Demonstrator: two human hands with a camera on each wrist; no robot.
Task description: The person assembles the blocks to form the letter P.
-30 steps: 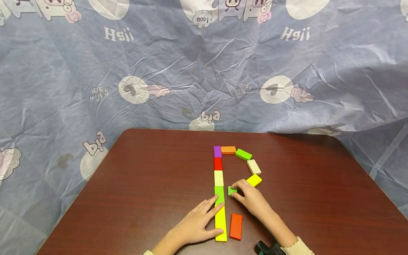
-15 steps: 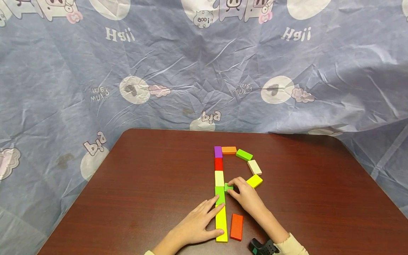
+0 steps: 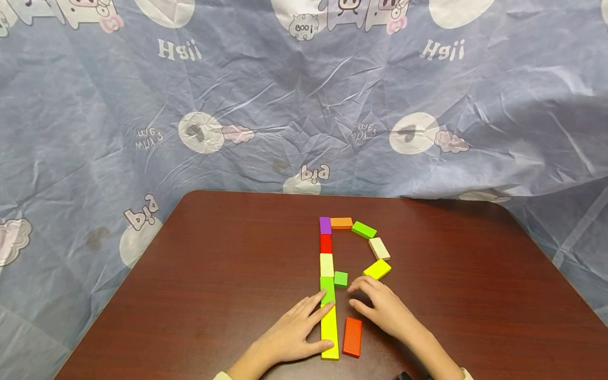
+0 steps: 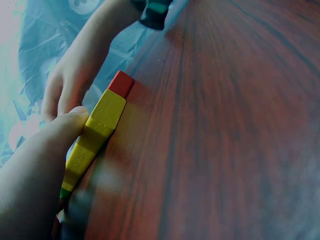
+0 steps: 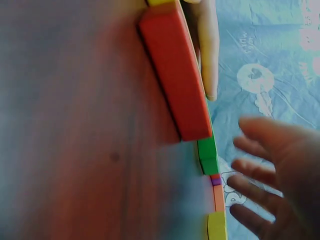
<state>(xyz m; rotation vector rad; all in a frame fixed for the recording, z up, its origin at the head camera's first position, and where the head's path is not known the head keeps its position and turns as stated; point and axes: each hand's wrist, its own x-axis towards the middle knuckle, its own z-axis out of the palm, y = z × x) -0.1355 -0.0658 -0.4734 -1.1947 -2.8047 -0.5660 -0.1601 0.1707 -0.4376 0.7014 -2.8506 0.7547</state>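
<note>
My left hand [image 3: 296, 331] lies with fingers spread on the column of blocks, touching the lower green block [image 3: 327, 285] and the long yellow block [image 3: 329, 338]. In the left wrist view its thumb rests on the yellow block [image 4: 95, 132]. My right hand [image 3: 382, 306] is apart from the blocks with nothing between its fingers. Left of its fingertips, a small green block [image 3: 341, 279] sits against the column. A red-orange block [image 3: 352, 336] lies below the right hand, right of the yellow one; it fills much of the right wrist view [image 5: 175, 75].
The column continues up through cream [image 3: 326, 265], red [image 3: 325, 244] and purple [image 3: 325, 225] blocks. From its top, orange [image 3: 341, 223], green [image 3: 363, 229], cream [image 3: 379, 248] and yellow [image 3: 377, 269] blocks curve rightward. A patterned cloth [image 3: 294, 95] hangs behind the brown table [image 3: 228, 253].
My right hand slid the small green block left and up against the column, then let go and drew back to the right. My left hand has stayed in place.
</note>
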